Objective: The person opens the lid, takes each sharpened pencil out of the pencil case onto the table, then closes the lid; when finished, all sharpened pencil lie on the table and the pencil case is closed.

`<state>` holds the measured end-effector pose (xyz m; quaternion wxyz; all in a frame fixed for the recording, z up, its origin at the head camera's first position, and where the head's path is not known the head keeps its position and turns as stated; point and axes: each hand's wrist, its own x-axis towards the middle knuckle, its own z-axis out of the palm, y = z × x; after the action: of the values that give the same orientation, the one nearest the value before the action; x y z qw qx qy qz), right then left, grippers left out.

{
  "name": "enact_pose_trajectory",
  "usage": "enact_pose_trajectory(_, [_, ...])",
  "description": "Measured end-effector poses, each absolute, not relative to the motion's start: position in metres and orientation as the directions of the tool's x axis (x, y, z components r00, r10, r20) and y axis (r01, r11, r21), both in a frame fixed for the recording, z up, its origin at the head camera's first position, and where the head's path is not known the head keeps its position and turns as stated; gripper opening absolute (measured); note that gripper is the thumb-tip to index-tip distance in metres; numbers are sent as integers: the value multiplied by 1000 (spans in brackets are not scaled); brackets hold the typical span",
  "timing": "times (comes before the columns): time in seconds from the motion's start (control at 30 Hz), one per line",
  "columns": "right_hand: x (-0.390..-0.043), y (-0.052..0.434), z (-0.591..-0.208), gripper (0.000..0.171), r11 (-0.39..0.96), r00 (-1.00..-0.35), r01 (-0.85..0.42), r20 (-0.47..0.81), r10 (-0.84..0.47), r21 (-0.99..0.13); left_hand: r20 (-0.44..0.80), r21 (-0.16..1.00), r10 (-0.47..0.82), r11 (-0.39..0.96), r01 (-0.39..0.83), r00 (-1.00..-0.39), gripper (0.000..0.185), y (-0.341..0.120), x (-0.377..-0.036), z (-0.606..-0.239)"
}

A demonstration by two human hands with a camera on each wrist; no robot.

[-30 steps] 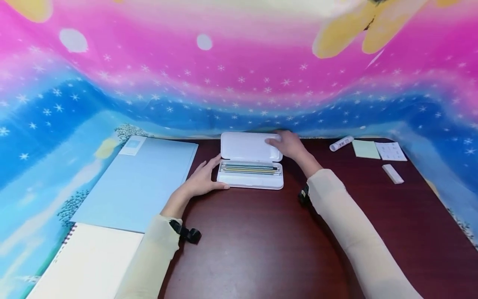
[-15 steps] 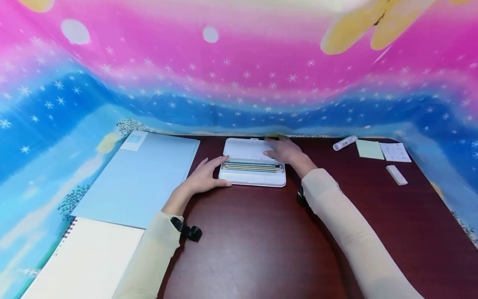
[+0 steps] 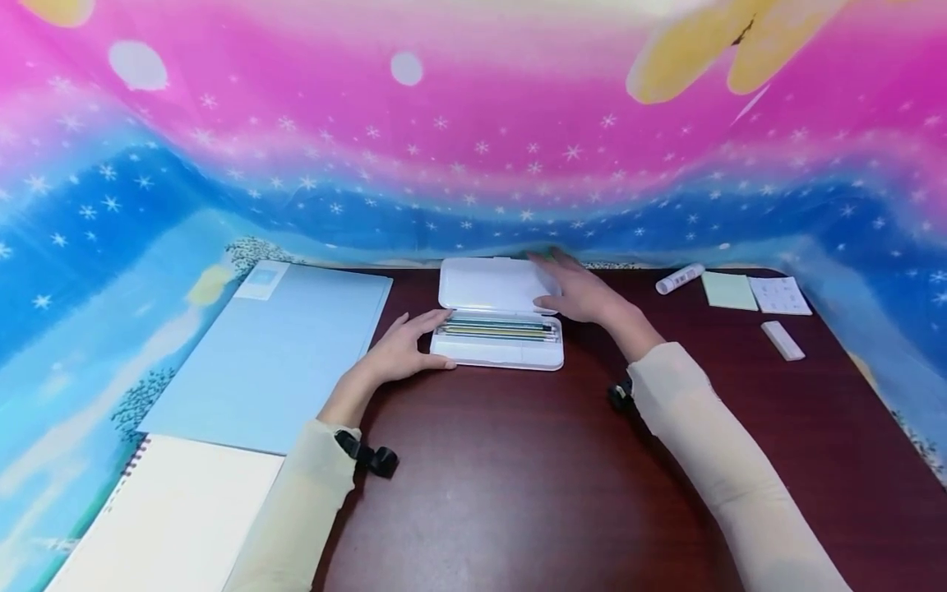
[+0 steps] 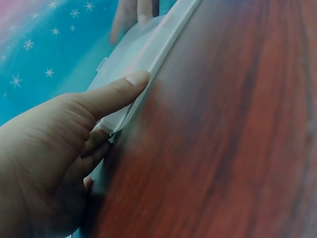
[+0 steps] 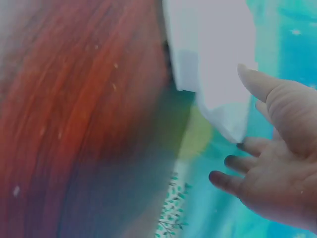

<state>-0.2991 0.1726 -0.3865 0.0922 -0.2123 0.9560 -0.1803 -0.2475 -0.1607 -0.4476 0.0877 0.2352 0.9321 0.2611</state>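
A white pencil case (image 3: 484,353) lies on the table with its lid (image 3: 488,284) raised at the back. Several pencils (image 3: 496,329), some green and some yellow, lie along its inner tray. My left hand (image 3: 399,349) holds the case's left end, thumb at the front edge and fingers round the far side; the left wrist view shows the thumb (image 4: 126,87) on the rim. At the lid's right end is my right hand (image 3: 584,288), fingers spread and fairly straight. In the right wrist view its thumb (image 5: 257,84) overlaps the lid while the other fingers extend past the corner.
On the left, a light blue folder (image 3: 274,353) overlaps a spiral sketchbook (image 3: 170,510). A glue stick (image 3: 679,279), green sticky notes (image 3: 728,291), a printed white pad (image 3: 780,295) and a white eraser (image 3: 783,340) lie back right. A patterned cloth (image 3: 473,164) hangs behind.
The lid tilted back lower half a second ago and stands more upright now. My right hand has shifted right and its fingers have spread. The left hand keeps its place on the case.
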Motion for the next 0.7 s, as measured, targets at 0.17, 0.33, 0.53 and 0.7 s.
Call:
enact_pose_trajectory(0.17, [-281,178,-383,70,806,-889,-439,66,-452,-397,-44,532,484,752,390,-874,92,-161,-247,-448])
enact_pose_trajectory(0.33, [-267,172,-388,41,764,-869,-468,76,-489,-443,-47,538,472,755,376,-880,95,-162,-247,-448])
enact_pose_trajectory(0.53, [-263,161,-398,29,781,-861,-443,-32,-507,-441,-62,542,452,764,350,-890,101,-162,-246,-448])
enact_pose_trajectory(0.7, [-265,153,-401,30,803,-851,-458,-73,-520,-381,-69,548,456,760,349,-887,101,-161,-246,-447])
